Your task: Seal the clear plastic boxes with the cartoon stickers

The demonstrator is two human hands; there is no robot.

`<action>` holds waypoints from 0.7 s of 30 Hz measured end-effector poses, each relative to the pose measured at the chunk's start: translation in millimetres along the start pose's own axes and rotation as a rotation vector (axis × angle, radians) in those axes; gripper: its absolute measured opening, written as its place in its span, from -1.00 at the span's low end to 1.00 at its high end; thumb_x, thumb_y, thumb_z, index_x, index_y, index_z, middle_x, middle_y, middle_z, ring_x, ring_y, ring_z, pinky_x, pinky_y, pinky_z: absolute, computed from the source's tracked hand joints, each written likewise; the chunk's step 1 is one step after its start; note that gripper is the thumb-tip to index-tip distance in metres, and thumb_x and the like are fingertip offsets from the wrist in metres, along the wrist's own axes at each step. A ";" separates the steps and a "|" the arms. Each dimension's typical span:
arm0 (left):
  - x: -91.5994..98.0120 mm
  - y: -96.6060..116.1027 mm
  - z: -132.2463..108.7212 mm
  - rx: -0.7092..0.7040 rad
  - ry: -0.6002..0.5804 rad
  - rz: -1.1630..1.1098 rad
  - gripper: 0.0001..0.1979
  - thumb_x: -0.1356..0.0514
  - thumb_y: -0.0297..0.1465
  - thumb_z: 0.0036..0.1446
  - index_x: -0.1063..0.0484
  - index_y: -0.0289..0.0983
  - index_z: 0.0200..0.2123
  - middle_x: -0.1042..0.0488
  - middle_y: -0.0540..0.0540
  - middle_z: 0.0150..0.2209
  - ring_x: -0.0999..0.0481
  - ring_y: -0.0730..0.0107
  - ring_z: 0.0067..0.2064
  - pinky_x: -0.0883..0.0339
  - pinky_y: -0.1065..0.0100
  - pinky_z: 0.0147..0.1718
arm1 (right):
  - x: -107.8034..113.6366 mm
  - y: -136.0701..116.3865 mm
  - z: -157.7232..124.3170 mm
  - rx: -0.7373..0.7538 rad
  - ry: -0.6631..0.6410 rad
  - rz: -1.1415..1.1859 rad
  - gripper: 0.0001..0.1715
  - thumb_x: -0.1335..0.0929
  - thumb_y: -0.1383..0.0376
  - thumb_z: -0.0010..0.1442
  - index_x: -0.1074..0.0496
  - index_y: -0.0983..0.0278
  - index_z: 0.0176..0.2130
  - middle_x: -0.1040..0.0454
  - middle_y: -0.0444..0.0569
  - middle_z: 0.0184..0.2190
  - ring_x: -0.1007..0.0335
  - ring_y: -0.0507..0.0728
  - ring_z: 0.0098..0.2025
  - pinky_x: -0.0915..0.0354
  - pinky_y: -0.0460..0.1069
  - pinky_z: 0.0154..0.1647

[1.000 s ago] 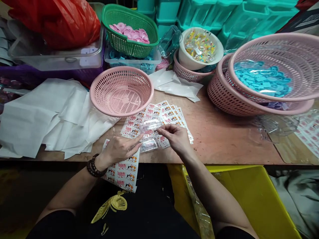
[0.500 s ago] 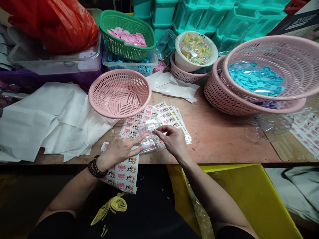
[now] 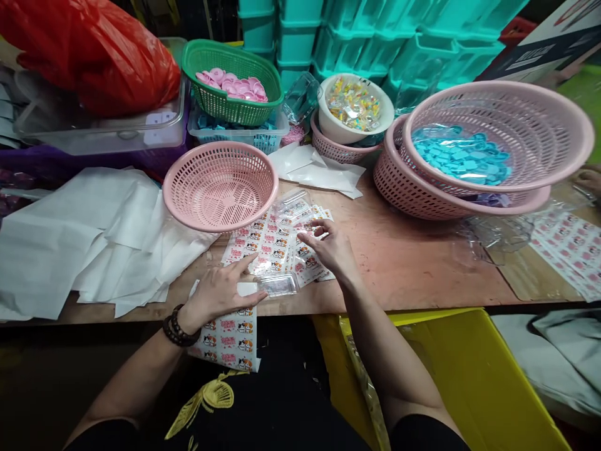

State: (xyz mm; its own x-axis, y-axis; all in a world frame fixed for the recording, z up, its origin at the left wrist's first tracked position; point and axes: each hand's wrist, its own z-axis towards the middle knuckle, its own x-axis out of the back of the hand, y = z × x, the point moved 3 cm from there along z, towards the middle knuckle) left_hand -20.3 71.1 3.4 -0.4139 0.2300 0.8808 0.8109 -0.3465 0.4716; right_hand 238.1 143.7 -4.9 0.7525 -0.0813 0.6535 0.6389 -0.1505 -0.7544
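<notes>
My left hand (image 3: 218, 291) is at the table's front edge with its index finger and thumb spread apart. Its other fingers appear folded on a sticker sheet (image 3: 228, 341) printed with cartoon cats and pink lettering, which hangs over the edge. A small clear plastic box (image 3: 279, 285) lies by my left thumb tip. Over the fanned pile of sticker sheets (image 3: 271, 245), my right hand (image 3: 331, 250) hovers with fingers bent and apart, nothing visible in them. Another clear plastic case (image 3: 292, 203) rests at the back of the pile.
A pink basket (image 3: 220, 147) stands behind the pile. White backing papers (image 3: 126, 232) cover the left side. Stacked pink baskets (image 3: 422, 203) with blue pieces are at right, near another person's hand (image 3: 589, 180). A green basket (image 3: 235, 113) and white bowl (image 3: 354, 131) stand behind.
My right hand has moved off the clear plastic and its pinch has opened. My left index finger has come away from the plastic; the clear box now lies by the thumb.
</notes>
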 end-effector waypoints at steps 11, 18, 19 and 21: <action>48.1 27.3 52.8 0.008 -0.135 -0.133 -0.26 -0.04 -0.04 0.31 0.00 -0.28 0.42 -0.63 -0.07 -0.22 -0.61 0.17 -0.12 -0.39 0.19 -0.05 | 0.6 2.8 13.2 0.110 0.088 0.155 -0.72 -0.52 0.20 -0.05 -0.53 0.23 -0.29 -0.35 0.12 0.16 -0.20 0.33 0.31 -0.09 0.25 0.33; 29.4 41.3 96.0 0.091 -0.245 -0.023 0.03 -0.11 0.11 0.17 0.17 -0.47 0.42 -0.54 -0.41 0.04 -0.45 -0.16 0.18 -0.31 0.07 0.09 | -16.1 20.9 14.7 0.037 0.005 0.529 -0.63 -0.51 0.09 -0.10 -0.45 0.24 -0.33 -0.40 0.17 0.21 -0.30 0.32 0.28 -0.15 0.21 0.27; 26.0 41.3 99.9 0.107 -0.222 -0.013 0.03 -0.12 0.11 0.16 0.17 -0.46 0.42 -0.48 -0.45 0.12 -0.41 -0.19 0.22 -0.29 0.05 0.12 | -16.5 21.7 12.8 0.023 0.006 0.554 -0.61 -0.51 0.08 -0.11 -0.44 0.24 -0.33 -0.41 0.18 0.20 -0.36 0.31 0.23 -0.18 0.20 0.24; 19.8 39.7 106.3 0.145 -0.167 -0.017 0.05 -0.14 0.13 0.13 0.18 -0.43 0.42 -0.33 -0.51 0.25 -0.32 -0.23 0.29 -0.25 0.01 0.17 | -14.8 21.3 6.9 0.002 0.025 0.568 -0.60 -0.51 0.08 -0.13 -0.43 0.25 -0.35 -0.45 0.20 0.16 -0.44 0.30 0.15 -0.24 0.21 0.18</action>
State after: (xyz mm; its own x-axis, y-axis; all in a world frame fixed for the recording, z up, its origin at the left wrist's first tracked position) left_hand 47.7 158.6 35.0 -0.3635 0.3865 0.8476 0.8603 -0.2097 0.4646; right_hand 241.6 148.5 -31.1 0.9741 -0.1726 0.1460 0.1350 -0.0740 -0.9881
